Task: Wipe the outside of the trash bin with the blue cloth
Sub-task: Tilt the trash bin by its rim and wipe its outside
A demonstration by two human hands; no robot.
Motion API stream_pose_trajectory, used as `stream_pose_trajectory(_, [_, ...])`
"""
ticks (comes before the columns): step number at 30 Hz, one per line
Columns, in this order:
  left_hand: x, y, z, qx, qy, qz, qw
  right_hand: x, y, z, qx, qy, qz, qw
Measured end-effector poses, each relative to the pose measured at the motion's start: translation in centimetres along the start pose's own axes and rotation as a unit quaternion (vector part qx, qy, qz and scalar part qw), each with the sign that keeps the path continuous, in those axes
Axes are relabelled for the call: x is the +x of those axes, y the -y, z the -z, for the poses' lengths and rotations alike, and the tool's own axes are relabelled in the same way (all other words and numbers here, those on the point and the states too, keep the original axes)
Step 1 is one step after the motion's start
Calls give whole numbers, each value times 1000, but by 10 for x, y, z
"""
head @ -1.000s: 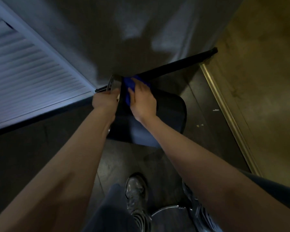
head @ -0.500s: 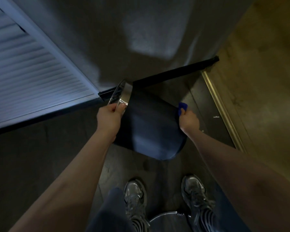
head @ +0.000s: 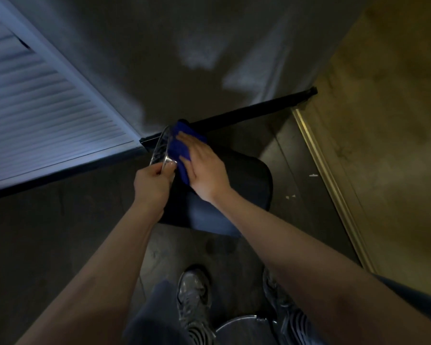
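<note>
Centrally, left hand (head: 151, 181) gripped tilted trash bin (head: 244, 180) rim; right hand (head: 204, 170) pressed blue cloth (head: 181, 143) flat. Louvered door (head: 42, 115) upper left, shoes (head: 193, 292) below; no legible writing.

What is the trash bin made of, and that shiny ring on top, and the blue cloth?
Trash bin: smooth and dark with a soft sheen, probably plastic or painted metal; too dim to tell which.
Rim ring: looks like polished metal, bright and mirror-like.
Blue cloth: soft fabric, folding under the right hand.
</note>
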State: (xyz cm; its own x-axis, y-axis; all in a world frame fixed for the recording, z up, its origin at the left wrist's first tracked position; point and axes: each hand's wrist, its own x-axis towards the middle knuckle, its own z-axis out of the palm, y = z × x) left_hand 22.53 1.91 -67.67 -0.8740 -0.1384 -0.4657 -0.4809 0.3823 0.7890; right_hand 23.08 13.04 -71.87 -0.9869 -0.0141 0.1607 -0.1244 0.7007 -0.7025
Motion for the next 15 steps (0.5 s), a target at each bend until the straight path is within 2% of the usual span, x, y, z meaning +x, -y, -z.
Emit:
stream_pose_trajectory(2, [1, 2, 3, -4, -7, 4, 1000, -16, -23, 9, -24, 27, 9, 999])
stream_pose_trajectory(4, [2, 3, 5, -13, -8, 10, 1000, -32, -51, 19, -31, 29, -27, 999])
stream_pose_trajectory(7, [2, 5, 6, -22, 14, 16, 1000, -53, -86, 30, -43, 26, -168, 984])
stream_pose_trajectory(11, [1, 5, 2, -13, 12, 0, 1000, -54, -102, 30, -73, 24, -336, 939])
stream_pose_trajectory(15, [-2, 0, -5, 27, 16, -22, 999, -35, -91, 24, -20, -45, -462, 885])
